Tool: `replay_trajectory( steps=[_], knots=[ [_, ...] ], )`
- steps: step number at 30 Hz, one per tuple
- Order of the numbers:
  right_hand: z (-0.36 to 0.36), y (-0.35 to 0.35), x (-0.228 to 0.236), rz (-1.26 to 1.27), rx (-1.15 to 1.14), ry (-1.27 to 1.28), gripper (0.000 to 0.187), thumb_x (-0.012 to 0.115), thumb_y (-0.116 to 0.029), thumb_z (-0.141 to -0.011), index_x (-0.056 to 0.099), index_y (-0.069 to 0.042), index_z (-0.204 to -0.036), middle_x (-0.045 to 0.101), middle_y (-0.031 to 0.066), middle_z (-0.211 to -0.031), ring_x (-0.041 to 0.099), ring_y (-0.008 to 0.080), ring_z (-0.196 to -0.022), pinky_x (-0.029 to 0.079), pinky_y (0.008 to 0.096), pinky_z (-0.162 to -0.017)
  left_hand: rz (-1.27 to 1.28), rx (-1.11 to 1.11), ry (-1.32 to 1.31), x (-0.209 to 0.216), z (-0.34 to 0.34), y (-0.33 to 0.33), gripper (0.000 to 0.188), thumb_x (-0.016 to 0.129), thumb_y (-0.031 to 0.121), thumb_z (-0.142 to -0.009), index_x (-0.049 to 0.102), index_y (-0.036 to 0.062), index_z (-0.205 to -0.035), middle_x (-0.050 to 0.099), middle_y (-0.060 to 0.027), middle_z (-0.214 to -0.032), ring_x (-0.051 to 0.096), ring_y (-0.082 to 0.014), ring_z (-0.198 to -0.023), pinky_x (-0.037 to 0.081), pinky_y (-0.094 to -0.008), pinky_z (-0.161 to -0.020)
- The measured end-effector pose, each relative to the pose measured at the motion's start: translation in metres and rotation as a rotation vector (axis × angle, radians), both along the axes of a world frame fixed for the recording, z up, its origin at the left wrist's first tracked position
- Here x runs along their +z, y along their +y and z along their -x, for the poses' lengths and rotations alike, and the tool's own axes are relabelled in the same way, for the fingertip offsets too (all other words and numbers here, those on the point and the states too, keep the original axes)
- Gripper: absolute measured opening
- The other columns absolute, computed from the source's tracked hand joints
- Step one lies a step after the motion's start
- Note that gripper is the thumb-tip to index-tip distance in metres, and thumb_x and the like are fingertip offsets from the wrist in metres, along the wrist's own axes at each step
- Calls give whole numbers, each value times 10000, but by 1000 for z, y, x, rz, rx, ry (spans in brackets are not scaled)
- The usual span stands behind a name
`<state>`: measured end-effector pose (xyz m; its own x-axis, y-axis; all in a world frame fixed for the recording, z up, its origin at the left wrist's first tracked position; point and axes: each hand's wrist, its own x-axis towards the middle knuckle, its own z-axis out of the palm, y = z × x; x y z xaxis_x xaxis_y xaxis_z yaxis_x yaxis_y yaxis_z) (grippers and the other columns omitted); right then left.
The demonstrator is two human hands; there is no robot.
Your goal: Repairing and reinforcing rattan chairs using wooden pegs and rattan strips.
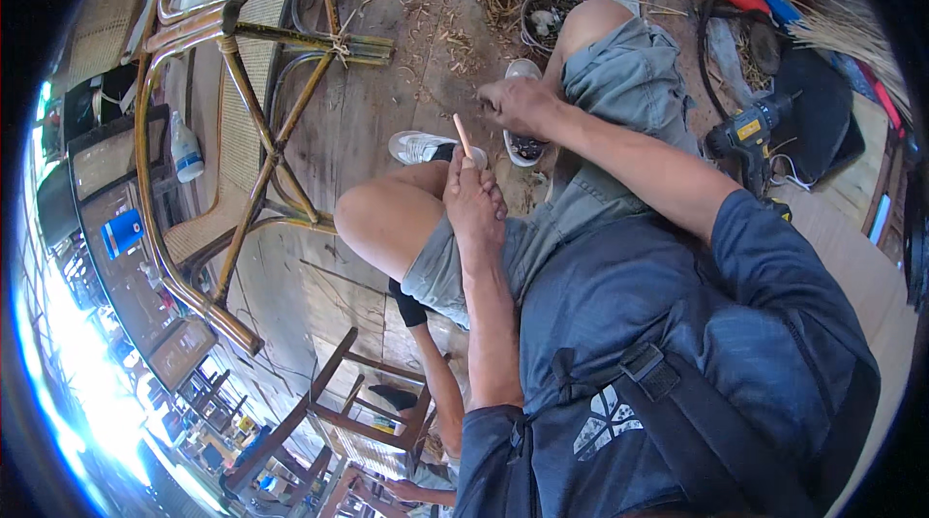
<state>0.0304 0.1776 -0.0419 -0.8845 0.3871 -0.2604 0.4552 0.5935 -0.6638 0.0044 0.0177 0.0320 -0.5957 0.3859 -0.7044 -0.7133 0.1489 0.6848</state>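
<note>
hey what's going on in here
A seated person grips a short, pale stick in the left hand, its free end pointing away from them. The right hand is ahead and to the right of it; whether it holds anything is unclear. Curled shavings litter the floor, a chair frame is off to the left, and a drill is at the right.

Left hand point(474, 202) curls round; right hand point(523, 107) extends forward, fingers point(491, 102) seemingly bent.

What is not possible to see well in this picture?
In the head view:
Lower end of the wooden stick: hidden inside the left hand.
Palm of the right hand: hidden by its back; grip unclear.
Part of the rattan frame: cut off by the top edge.
What the bucket holds: too small.
</note>
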Motion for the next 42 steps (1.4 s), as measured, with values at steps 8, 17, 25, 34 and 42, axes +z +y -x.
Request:
replay_trajectory(
  steps=[8, 17, 25, 34, 42],
  knots=[
    [2, -20, 12, 50, 147, -12, 199, 524, -242, -774, 620, -135, -911, 634, 147, -893, 611, 330, -841, 491, 424, -720, -64, -2, -75, 1, 10, 5, 357, 458, 204, -913, 423, 134, -1261, 380, 32, -535, 354, -66, -344, 297, -203, -291],
    [6, -4, 0, 46, -30, 115, 236, 561, -257, -770, 600, -90, -932, 625, 154, -942, 605, 333, -852, 484, 443, -734, -120, -34, 44, 3, -1, -4, 349, 461, 182, -911, 451, 69, -1242, 348, 71, -548, 334, -10, -409, 283, -170, -352],
    [4, -15, -16, -21, 132, 9, 168, 547, -217, -739, 594, -153, -887, 636, 113, -878, 613, 315, -823, 497, 403, -711, 72, -253, 490, -14, 2, 2, 302, 428, 112, -881, 542, 29, -1149, 389, 82, -589, 315, -8, -467, 236, -173, -403],
    [2, -28, -10, 12, 209, 71, 121, 544, -214, -753, 577, -106, -794, 609, 129, -763, 613, 312, -754, 477, 425, -641, 24, -280, 700, -21, 2, 4, 255, 449, 125, -905, 560, -19, -1084, 519, 30, -746, 388, -57, -611, 323, -198, -520],
    [17, 7, -26, 79, -211, -169, 244, 559, -271, -753, 635, -57, -842, 635, 185, -844, 618, 339, -826, 500, 421, -723, 167, -299, 378, 12, -2, -20, 312, 426, 160, -917, 502, -14, -1164, 489, -5, -703, 431, -44, -575, 355, -180, -502]
  ],
)
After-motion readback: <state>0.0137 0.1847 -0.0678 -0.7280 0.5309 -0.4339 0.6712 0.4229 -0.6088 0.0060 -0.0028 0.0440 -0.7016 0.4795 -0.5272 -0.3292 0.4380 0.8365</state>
